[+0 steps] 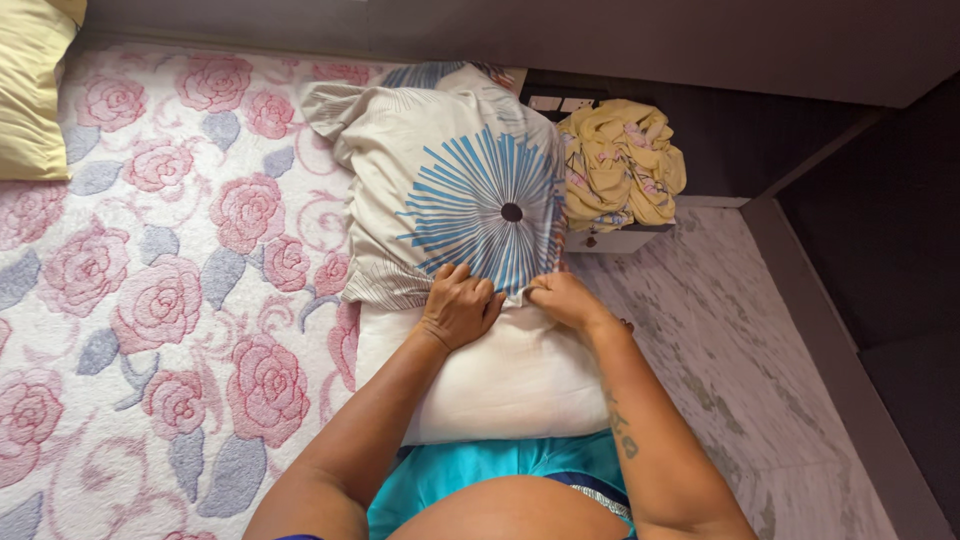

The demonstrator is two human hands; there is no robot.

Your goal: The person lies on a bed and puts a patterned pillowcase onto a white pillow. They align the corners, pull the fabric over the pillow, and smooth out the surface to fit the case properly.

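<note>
I see my left hand (pixel 460 308) and right hand (pixel 565 298) side by side, both pinching the open edge of the pillowcase (pixel 455 195) over the white pillow (pixel 500 375). The pillow lies on the near right edge of the rose-patterned bedsheet (pixel 180 270); yellow clothes (pixel 620 160) are piled far right.

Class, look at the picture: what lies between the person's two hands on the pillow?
In the head view, only the bunched open edge of the pillowcase lies between the left hand and the right hand, over the white pillow. Both hands grip that edge.
</note>
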